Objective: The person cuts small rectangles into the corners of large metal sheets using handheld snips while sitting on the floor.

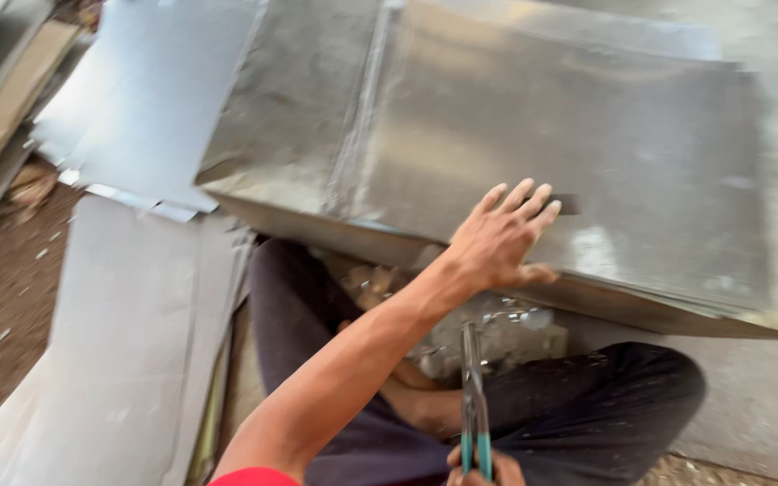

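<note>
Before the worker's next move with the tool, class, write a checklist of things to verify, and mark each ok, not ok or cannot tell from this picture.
1. Left hand flat on the sheet, holding it down: ok.
2. Right hand gripping the tool by its teal handles: ok, though the hand is partly cut off by the frame.
3. Tool tip meets the sheet's near edge: cannot tell, blurred.
4. Left fingers clear of the tool tip: ok, they lie on top, above the edge.
5. Hands gloved against sharp edges: not ok, bare.
6. Legs clear under the sheet edge: not ok, the knees sit just below it.
</note>
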